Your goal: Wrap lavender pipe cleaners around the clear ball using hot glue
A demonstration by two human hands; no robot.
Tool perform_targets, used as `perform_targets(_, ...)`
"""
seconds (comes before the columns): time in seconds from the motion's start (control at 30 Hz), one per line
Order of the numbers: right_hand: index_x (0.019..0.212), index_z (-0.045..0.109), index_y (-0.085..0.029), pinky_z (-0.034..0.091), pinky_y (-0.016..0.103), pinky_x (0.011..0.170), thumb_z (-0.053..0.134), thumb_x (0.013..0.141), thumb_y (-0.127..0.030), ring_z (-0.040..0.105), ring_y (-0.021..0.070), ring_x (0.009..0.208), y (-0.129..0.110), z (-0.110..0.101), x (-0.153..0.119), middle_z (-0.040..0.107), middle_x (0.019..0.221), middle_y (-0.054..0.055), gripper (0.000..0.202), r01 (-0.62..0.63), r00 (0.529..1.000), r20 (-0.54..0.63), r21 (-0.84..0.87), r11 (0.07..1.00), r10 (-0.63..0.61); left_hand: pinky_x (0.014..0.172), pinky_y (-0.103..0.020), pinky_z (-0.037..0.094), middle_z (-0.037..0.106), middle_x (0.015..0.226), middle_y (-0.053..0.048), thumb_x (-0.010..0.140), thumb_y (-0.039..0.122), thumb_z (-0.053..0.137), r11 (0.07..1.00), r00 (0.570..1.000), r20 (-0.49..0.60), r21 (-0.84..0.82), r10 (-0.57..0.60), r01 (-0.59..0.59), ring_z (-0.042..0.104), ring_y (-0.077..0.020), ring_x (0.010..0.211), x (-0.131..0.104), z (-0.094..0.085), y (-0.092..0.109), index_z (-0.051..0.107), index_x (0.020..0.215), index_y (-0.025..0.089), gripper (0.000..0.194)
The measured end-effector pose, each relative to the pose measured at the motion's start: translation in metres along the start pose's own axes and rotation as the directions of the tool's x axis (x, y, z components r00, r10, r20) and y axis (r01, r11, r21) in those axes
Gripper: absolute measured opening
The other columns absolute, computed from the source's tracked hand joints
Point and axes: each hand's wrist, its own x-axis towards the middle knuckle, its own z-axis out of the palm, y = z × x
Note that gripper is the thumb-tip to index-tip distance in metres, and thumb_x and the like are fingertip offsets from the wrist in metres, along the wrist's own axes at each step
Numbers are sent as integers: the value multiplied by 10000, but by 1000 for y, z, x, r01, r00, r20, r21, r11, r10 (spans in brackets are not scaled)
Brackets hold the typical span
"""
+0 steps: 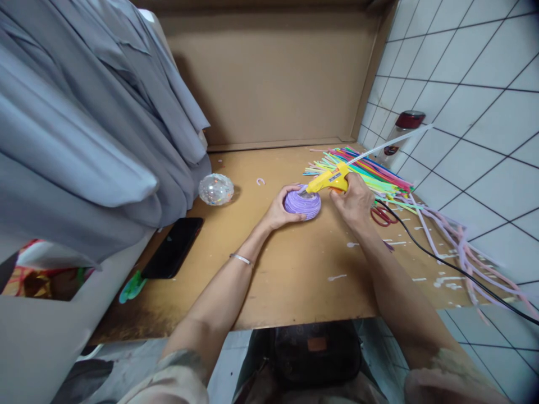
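Observation:
Near the middle of the wooden table (pixel 290 280), my left hand (pixel 281 210) grips a round purple coiled ball (pixel 304 206) from its left side, fingers behind it and thumb in front. My right hand (pixel 356 203) is closed around the handle of a yellow glue gun (pixel 328 179). The gun's nozzle points down-left at the ball's top opening; whether it touches the inside cannot be made out. A long clear glue stick (pixel 391 143) sticks out of the gun's back.
Colourful pipe cleaners (pixel 370 171), red-handled scissors (pixel 383 215) and a jar (pixel 400 134) are at the right, with a black cable (pixel 446 255) crossing there. A clear ball (pixel 216 189) and a black phone (pixel 173 248) lie left, beside grey cloth (pixel 126 112).

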Motion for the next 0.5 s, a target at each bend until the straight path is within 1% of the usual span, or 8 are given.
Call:
perform_targets(0.33,1025,581,-213,416,350,684,555,820,-340,615,270,885,2,-1,2,675,963,90,242,-21,999,35,-5,1000,21,1210,-527,351,512,1504,-170,504,537,939,999,999,-14,-8,-34,34,511,-350,1407,1,1,6,539,1265,197,924)
perform_targets(0.5,1012,577,-218,408,349,669,551,832,-362,606,268,859,3,0,1,674,954,89,232,-1,1000,10,-16,1000,2,1205,-516,358,511,1507,-173,510,531,937,999,999,-1,-12,-34,34,523,-345,1394,1,1,7,536,1262,196,916)
